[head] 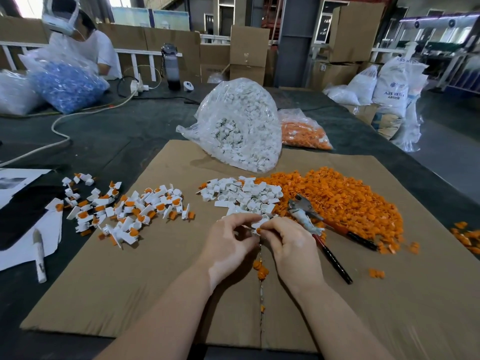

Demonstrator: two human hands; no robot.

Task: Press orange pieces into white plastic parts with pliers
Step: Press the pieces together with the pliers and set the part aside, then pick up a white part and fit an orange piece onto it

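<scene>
Both forearms reach in from the bottom edge and meet over the middle of the cardboard sheet (161, 268) that covers the dark counter (130, 131). The left hand (228, 242) has its fingers curled inward, pinching a white plastic part (259, 224) at the fingertips. The right hand (288, 242), knuckles up, pinches a small orange piece (258, 231) against that part.

The pliers (315, 224) lie on the cardboard just right of the right hand, jaws toward the piles, red-and-black handles splayed toward the person. A heap of loose white parts (241, 194) sits just beyond the hands, touching a wider heap of orange pieces (337, 196) on its right. Assembled white-and-orange parts (124, 209) are scattered to the left.

Behind stand a clear bag of white parts (241, 126) and a bag of orange pieces (304, 133). A white sack (392, 87) at far right reads "ABS RESIN"; its smaller print is illegible.
</scene>
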